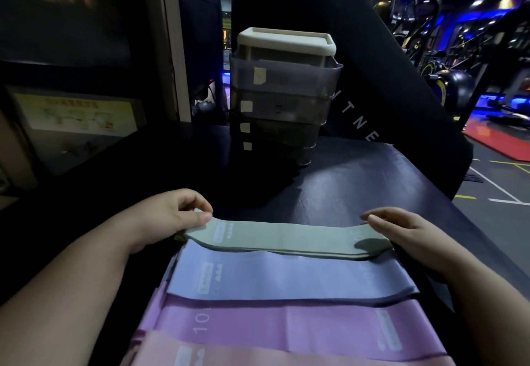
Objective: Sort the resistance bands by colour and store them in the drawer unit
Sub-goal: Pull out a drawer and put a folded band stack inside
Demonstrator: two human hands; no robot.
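Observation:
Resistance bands lie in overlapping stacks on a dark mat (pixel 358 182): green bands (pixel 286 238) farthest, then blue bands (pixel 286 276), purple bands (pixel 286 328) and pink bands (pixel 258 358) at the bottom edge. My left hand (pixel 172 216) pinches the left end of the green bands between thumb and fingers. My right hand (pixel 407 230) rests with straight fingers on their right end. The drawer unit (pixel 284 93) stands beyond, smoky translucent drawers under a cream top, all pushed in.
A black padded upright (pixel 358 64) rises right behind the drawer unit. A wall with a yellow poster (pixel 77 113) is on the left. Gym machines (pixel 430 58) and a red floor mat (pixel 499 139) lie off to the right, below the mat's edge.

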